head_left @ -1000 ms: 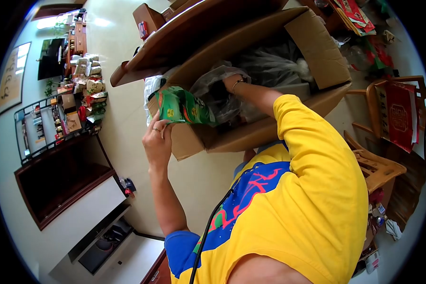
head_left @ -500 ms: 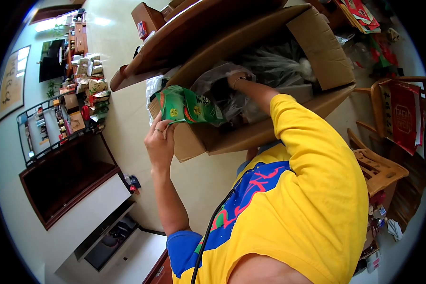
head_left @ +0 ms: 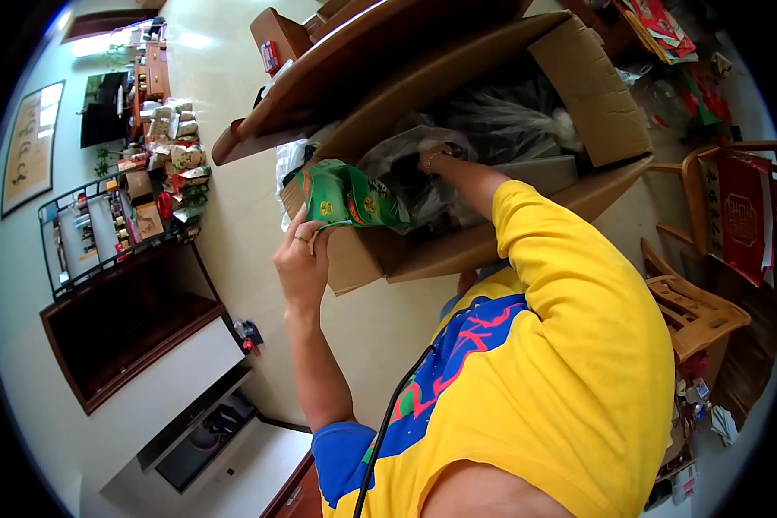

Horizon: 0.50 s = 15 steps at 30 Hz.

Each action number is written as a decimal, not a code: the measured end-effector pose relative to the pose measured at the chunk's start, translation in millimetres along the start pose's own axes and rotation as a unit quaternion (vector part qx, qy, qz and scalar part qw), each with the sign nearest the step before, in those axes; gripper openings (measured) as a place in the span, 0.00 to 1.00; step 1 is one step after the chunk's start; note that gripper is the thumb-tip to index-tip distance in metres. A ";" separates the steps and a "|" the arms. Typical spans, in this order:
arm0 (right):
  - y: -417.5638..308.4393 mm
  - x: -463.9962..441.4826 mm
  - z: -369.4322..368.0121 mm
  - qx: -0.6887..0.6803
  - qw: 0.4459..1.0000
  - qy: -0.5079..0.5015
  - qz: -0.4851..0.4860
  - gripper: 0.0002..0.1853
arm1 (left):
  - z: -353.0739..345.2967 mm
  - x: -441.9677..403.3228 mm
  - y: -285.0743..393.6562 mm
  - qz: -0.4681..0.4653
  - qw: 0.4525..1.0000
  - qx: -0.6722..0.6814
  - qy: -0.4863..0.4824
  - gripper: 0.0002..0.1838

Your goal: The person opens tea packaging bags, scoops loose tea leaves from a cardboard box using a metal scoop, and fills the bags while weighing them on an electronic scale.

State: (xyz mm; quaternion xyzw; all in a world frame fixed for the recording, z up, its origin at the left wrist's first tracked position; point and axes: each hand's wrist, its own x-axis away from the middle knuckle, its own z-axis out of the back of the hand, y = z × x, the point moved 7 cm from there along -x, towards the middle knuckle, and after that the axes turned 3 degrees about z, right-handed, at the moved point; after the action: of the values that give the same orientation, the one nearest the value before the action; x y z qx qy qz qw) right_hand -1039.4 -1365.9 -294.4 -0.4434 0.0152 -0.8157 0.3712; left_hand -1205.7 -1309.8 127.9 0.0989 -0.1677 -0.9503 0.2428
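Note:
My left hand [head_left: 304, 257], with a ring on one finger, pinches the edge of a green printed plastic packet [head_left: 354, 200] at the near left corner of a cardboard box [head_left: 591, 104]. The packet's far end hangs over the box opening. Down inside the box, my right hand [head_left: 433, 159], a bracelet at its wrist, is closed at a clear plastic bag [head_left: 388, 155] with something dark in it. Its fingertips are partly hidden. Beside it lies another clear plastic bag [head_left: 514, 112], gathered at one end.
A dark wooden tabletop [head_left: 319, 82] runs along the box's far side. On the right stand wooden chairs [head_left: 695, 315], one carrying a red bag [head_left: 738, 216]. Shelves and a rack [head_left: 104, 229] of goods line the left wall.
The whole view has shifted slightly. My left hand still holds the green packet, which has tilted a little, and my right hand stays inside the box.

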 end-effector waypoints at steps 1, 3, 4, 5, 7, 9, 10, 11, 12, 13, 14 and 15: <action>4.4 1.8 0.4 0.003 1.000 0.005 -0.002 0.24 | -0.2 1.2 -1.8 -0.007 1.000 0.000 0.002 0.05; 12.5 8.3 9.9 -0.108 0.991 0.076 0.000 0.24 | 1.6 2.8 -0.3 -0.019 1.000 0.004 0.008 0.05; 12.6 10.4 11.6 -0.106 0.991 0.082 -0.002 0.24 | 2.6 4.4 -1.0 -0.006 1.000 0.011 0.001 0.05; 11.6 11.6 10.0 -0.084 0.995 0.058 -0.010 0.23 | 3.6 5.9 -2.0 0.007 1.000 0.018 -0.007 0.05; 7.7 23.2 12.4 -0.060 0.997 0.040 -0.018 0.22 | 5.0 8.5 -2.8 -0.016 1.000 0.015 0.005 0.05; -0.5 51.6 11.9 0.028 0.999 -0.022 -0.017 0.18 | 7.8 11.6 -2.1 -0.040 0.999 0.012 0.017 0.05; -2.4 69.5 16.2 0.030 0.999 -0.016 -0.019 0.18 | 8.3 12.6 -2.7 -0.035 0.999 0.016 0.014 0.06; -1.5 87.5 22.9 -0.018 0.999 0.018 -0.029 0.17 | 8.9 12.8 -2.1 -0.030 0.999 0.021 0.011 0.06; -1.2 102.7 25.5 -0.065 0.996 0.051 -0.040 0.16 | 10.8 13.0 -0.3 -0.034 0.999 0.023 0.014 0.06; -2.8 112.0 21.4 -0.065 0.995 0.056 -0.043 0.16 | 12.4 13.4 1.6 -0.041 0.999 0.023 0.013 0.06; -2.3 120.5 22.9 -0.072 0.992 0.089 -0.057 0.15 | 13.7 13.2 3.4 -0.048 0.999 0.023 0.014 0.07; -1.4 129.3 25.8 -0.079 0.987 0.121 -0.071 0.14 | 15.6 13.8 5.0 -0.053 0.998 0.026 0.017 0.07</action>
State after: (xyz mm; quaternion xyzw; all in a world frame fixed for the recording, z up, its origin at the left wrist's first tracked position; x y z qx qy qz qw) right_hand -1064.1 -1437.1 -186.2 -0.3692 0.0932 -0.8838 0.2718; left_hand -1219.7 -1316.5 142.7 0.1300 -0.1828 -0.9554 0.1923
